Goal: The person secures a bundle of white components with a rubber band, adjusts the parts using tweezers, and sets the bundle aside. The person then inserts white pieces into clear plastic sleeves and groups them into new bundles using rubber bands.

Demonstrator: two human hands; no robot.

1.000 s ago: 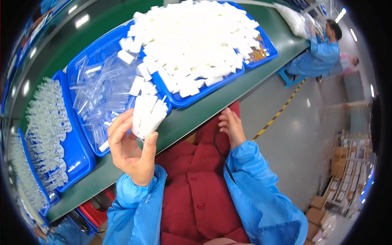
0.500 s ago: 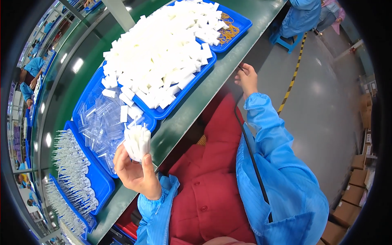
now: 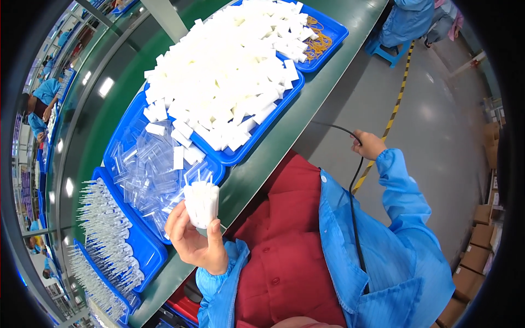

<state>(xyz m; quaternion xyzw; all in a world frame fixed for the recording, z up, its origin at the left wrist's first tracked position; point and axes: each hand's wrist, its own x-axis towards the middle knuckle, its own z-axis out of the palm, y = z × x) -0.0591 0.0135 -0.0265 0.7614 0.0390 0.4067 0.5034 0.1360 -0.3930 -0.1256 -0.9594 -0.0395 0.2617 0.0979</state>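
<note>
My left hand (image 3: 192,240) is closed around a bundle of white tubes (image 3: 201,204), thin clear tips sticking up from its top. It holds the bundle upright over the near edge of the bench, beside a blue tray of clear plastic tubes (image 3: 150,164). Out to the right, over the floor, my right hand (image 3: 369,145) pinches a black cable (image 3: 354,218). The cable runs down along my blue jacket, and its other end reaches toward the bench edge. A large heap of white foam-like blocks (image 3: 219,76) fills the blue tray (image 3: 240,158) beyond my left hand.
Yellow-brown rubber bands (image 3: 317,44) lie in the far tray. At the left, blue trays hold rows of spiky clear pieces (image 3: 106,229). The green bench (image 3: 284,147) runs diagonally. A co-worker in blue (image 3: 404,24) sits near a blue stool (image 3: 391,54); cardboard boxes (image 3: 467,281) line the right.
My right hand has moved right and nearer to me, away from the bench edge, drawing the cable out with it. My left hand still holds the white bundle.
</note>
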